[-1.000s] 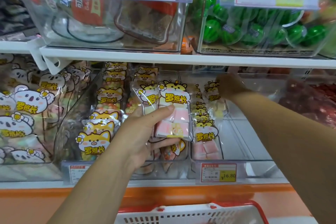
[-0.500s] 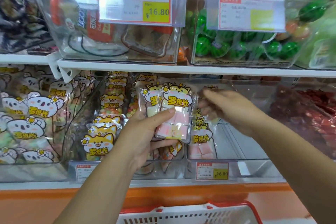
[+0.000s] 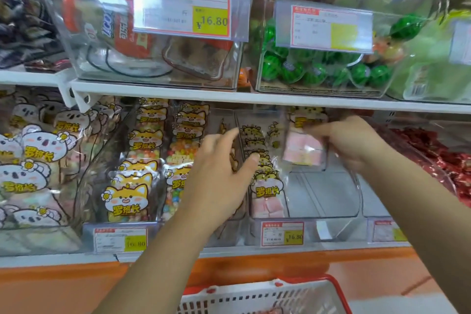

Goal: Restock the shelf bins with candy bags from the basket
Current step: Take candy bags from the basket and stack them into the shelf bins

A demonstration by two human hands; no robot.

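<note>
Since half a second ago the candy bag [image 3: 303,146] has passed from your left grip [image 3: 219,176] to your right grip [image 3: 356,144], which now pinches its right edge, blurred, above the half-filled clear bin [image 3: 331,199]. Your left grip is loose-fingered and holds nothing, just in front of the stacked bags [image 3: 265,186]. The basket [image 3: 244,299] sits below the shelf.

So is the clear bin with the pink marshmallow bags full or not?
Partly full: bags line the left of the bin; the right is bare.
</note>
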